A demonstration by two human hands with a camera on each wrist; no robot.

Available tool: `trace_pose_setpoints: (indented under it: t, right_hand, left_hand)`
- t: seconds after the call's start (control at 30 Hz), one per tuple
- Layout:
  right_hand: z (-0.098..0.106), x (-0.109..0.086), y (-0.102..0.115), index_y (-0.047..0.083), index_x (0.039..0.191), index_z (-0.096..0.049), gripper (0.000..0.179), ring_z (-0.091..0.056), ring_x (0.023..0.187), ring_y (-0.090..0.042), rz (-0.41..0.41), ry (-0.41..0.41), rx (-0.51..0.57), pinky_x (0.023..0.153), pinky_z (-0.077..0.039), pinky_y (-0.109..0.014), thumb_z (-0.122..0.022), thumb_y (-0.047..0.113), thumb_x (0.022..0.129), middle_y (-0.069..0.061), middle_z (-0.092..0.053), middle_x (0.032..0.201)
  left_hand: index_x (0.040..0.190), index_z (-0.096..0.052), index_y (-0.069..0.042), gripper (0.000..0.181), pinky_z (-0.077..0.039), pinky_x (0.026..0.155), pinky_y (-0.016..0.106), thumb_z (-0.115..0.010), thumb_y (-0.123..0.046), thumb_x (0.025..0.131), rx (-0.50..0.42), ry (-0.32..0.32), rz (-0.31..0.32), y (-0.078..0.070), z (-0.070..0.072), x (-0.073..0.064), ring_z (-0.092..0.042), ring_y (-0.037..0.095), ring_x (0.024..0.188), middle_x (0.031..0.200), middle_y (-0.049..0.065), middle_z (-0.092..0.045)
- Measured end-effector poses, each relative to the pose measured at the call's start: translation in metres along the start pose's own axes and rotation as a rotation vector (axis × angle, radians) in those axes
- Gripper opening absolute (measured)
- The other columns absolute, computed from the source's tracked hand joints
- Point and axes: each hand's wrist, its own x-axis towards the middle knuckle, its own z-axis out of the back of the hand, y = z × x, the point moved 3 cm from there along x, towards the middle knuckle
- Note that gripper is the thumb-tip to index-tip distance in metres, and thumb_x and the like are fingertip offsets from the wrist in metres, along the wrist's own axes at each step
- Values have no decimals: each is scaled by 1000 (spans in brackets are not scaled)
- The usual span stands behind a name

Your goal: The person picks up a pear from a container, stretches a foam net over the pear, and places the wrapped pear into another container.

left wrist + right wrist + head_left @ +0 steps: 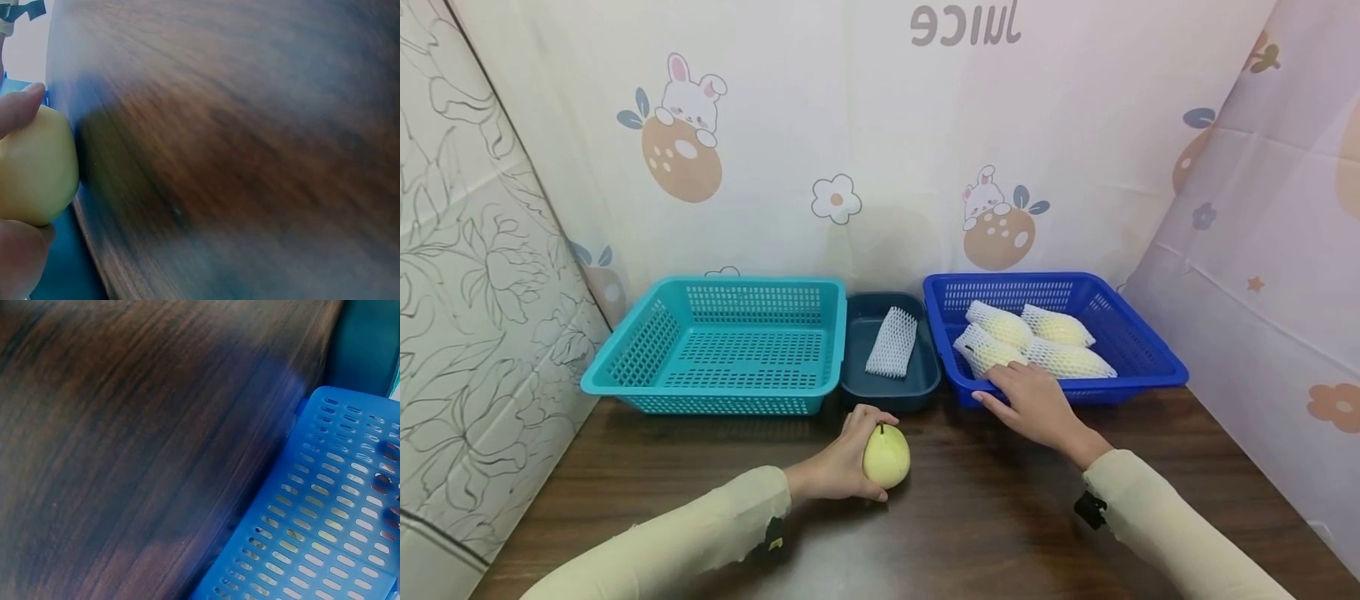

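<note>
In the head view my left hand grips a bare yellow-green pear over the table, its stem pointing up. Thumb and fingers press on opposite sides of the same pear in the left wrist view. My right hand is over the front rim of the blue basket, fingers loosely bent and fingertips close to a pear in white foam netting. Several netted pears lie in that basket. From the right wrist, the basket's slotted wall hides most of the hand.
A dark teal tray between the baskets holds one flat white foam net. On the left stands a turquoise basket with nothing in it. All three stand at the back of the wooden table, against a printed cloth.
</note>
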Motion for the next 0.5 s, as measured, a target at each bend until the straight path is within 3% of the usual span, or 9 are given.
trace_pose_setpoints:
  t: [0.17, 0.37, 0.5]
  right_hand:
    - [0, 1, -2, 11, 101, -64, 33, -57, 81, -21, 0, 21, 4, 73, -47, -45, -57, 43, 93, -2, -64, 88]
    - [-2, 1, -4, 12, 102, -64, 34, -57, 83, -21, -9, 43, 22, 76, -47, -46, -55, 43, 94, -1, -64, 90]
    - [0, 2, -4, 11, 104, -64, 35, -57, 84, -21, -16, 74, 35, 77, -47, -46, -54, 44, 95, -1, -64, 91]
  left_hand:
    - [133, -38, -13, 90, -40, 88, 39, -90, -15, 60, -14, 19, 3, 0, 0, -1, -30, 21, 115, 125, 1, -31]
    - [132, -40, -14, 75, -41, 85, 36, -81, -35, 74, -42, 42, 35, -1, 1, -3, -30, 20, 116, 124, -2, -30]
    - [132, -41, -14, 69, -41, 84, 35, -76, -37, 78, -54, 49, 58, -2, 1, -4, -30, 19, 115, 123, -3, -30]
